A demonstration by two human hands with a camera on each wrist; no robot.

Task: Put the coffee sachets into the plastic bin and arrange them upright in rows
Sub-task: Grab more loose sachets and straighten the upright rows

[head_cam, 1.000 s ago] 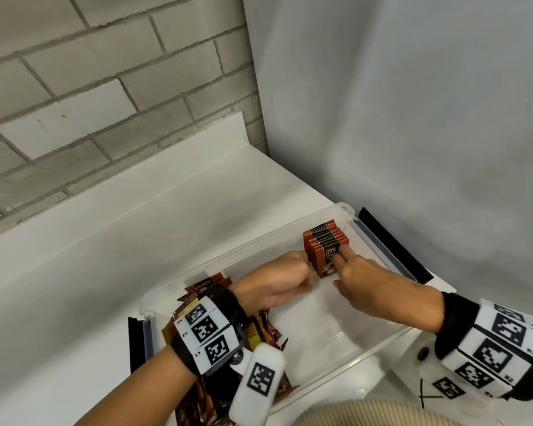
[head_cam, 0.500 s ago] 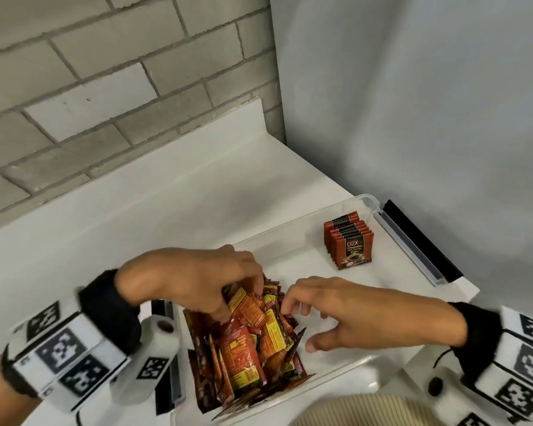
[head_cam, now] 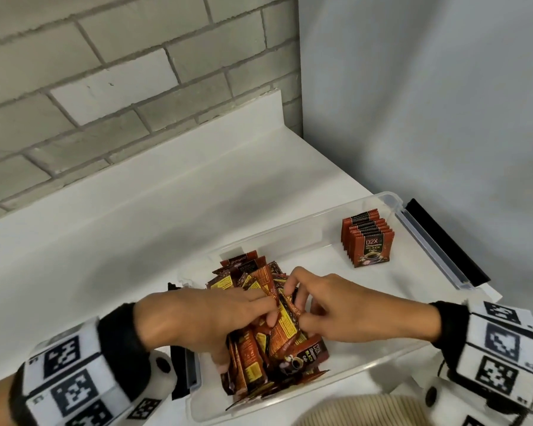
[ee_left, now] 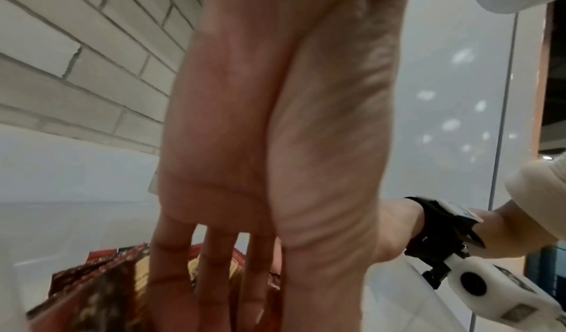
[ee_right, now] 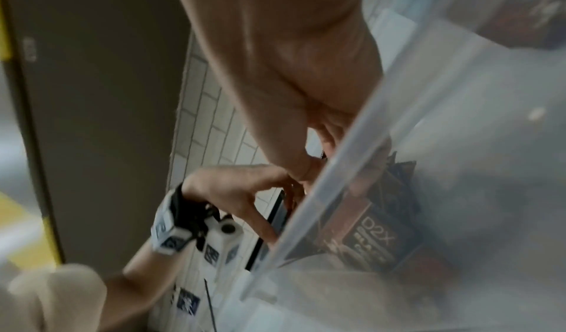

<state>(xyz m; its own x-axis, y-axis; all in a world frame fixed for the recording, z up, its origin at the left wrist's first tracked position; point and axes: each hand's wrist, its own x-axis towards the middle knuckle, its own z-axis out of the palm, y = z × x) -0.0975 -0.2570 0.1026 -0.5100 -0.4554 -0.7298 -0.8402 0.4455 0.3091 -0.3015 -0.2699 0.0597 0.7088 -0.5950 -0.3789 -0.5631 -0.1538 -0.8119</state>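
Note:
A clear plastic bin [head_cam: 419,238] lies on the white counter. A short row of upright coffee sachets [head_cam: 368,241] stands in its far right corner. A loose pile of red and yellow sachets [head_cam: 253,358] fills the left end. My left hand [head_cam: 259,312] lies over the pile, fingers on top and thumb down its near side, gripping a bunch. From the right, my right hand [head_cam: 302,305] pinches one sachet [head_cam: 285,312] at the top of the pile. In the left wrist view the left fingers [ee_left: 211,276] reach down into the sachets [ee_left: 101,289]. The right wrist view shows a sachet [ee_right: 373,240] through the bin wall [ee_right: 352,155].
Black latches sit at both ends of the bin, right [head_cam: 446,241] and left [head_cam: 179,373]. A grey brick wall [head_cam: 105,87] runs behind the counter and a smooth grey panel [head_cam: 428,103] closes the right side. The bin floor [head_cam: 351,296] between pile and row is bare.
Both hands left the upright row at the bin's right end and moved to the loose pile at the left. The right hand's fingers now curl onto a sachet.

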